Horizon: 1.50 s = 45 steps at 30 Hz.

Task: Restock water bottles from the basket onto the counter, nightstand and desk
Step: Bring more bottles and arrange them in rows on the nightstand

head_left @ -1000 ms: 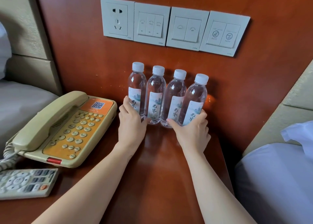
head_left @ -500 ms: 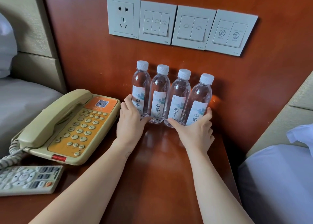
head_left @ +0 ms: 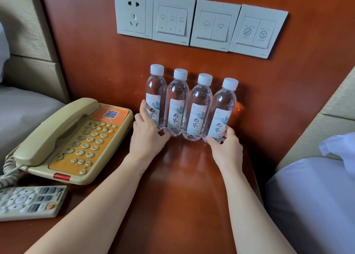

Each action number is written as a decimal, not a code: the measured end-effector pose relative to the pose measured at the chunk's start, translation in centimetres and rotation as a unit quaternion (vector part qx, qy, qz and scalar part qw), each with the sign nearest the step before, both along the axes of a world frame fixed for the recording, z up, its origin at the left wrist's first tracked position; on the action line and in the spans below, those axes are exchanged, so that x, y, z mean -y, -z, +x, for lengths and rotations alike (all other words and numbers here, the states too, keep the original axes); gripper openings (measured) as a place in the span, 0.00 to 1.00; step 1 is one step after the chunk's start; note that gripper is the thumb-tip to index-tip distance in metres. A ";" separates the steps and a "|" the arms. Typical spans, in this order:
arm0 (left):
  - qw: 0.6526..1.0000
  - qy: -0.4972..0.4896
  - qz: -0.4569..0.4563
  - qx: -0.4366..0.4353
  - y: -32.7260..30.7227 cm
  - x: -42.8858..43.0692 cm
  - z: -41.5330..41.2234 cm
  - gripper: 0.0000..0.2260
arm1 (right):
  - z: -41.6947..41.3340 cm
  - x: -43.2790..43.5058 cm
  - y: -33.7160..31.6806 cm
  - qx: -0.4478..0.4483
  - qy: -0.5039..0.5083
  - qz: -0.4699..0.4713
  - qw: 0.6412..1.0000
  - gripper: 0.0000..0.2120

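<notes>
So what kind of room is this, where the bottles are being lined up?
Probably a hotel guest room: a wooden nightstand beside a bed, holding a corded telephone and a remote, under a wall panel of switches.

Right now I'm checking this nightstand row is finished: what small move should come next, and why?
Probably release both hands and withdraw: four water bottles stand upright, side by side, labels forward; left hand holds the leftmost bottle, right hand the rightmost bottle.
</notes>
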<state>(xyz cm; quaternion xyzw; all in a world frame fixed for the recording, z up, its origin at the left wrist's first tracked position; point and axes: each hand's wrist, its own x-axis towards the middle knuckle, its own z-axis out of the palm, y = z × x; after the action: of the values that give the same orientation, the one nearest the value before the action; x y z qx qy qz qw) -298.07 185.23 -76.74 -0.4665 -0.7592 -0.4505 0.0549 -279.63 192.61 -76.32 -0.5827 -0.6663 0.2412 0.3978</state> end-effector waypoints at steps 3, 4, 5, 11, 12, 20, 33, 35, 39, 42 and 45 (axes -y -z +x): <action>1.000 -0.001 -0.003 0.005 0.0 -0.2 0.1 0.51 | 0.1 0.0 0.0 -0.005 -0.004 -0.001 1.000 0.24; 1.000 -0.004 -0.004 0.004 -0.1 -0.3 0.2 0.51 | 0.2 0.0 0.0 -0.007 -0.004 -0.002 1.000 0.24; 1.000 -0.008 -0.006 0.002 -0.1 -0.3 0.3 0.50 | 0.3 -0.1 -0.1 -0.005 -0.002 -0.001 1.000 0.24; 0.999 0.000 -0.022 -0.029 -0.1 -0.6 1.4 0.49 | 1.6 -0.4 -0.4 0.028 0.020 -0.002 0.999 0.23; 0.999 0.003 -0.022 -0.028 -0.1 -0.6 1.6 0.49 | 1.8 -0.4 -0.4 0.028 0.023 -0.003 0.999 0.23; 0.999 -0.017 -0.020 -0.027 0.1 -0.9 2.0 0.49 | 2.2 -0.5 -0.3 0.033 0.013 -0.002 0.999 0.26; 1.000 0.020 0.007 0.009 0.0 -1.1 1.9 0.54 | -0.4 0.2 -0.2 0.082 0.099 0.016 0.992 0.49; 1.000 0.024 0.010 0.013 0.0 -1.2 1.9 0.54 | -0.6 0.0 -0.1 0.083 0.100 0.019 0.991 0.48; 1.000 0.027 0.013 0.003 0.2 -1.2 1.8 0.55 | -0.5 -0.2 0.0 0.082 0.098 0.021 0.992 0.49; 1.000 0.015 0.011 -0.006 0.2 -0.9 1.8 0.56 | -0.2 -0.2 0.0 0.077 0.082 0.013 0.994 0.55; 1.000 -0.013 0.016 -0.015 0.3 -0.7 1.8 0.55 | 0.8 -0.5 -0.4 0.004 0.054 -0.004 0.999 0.58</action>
<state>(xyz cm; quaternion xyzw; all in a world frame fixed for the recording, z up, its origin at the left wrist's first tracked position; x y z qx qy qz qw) -296.30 185.97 -77.01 -0.4625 -0.7569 -0.4549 0.0791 -278.85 193.11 -75.95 -0.6205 -0.6342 0.2202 0.4052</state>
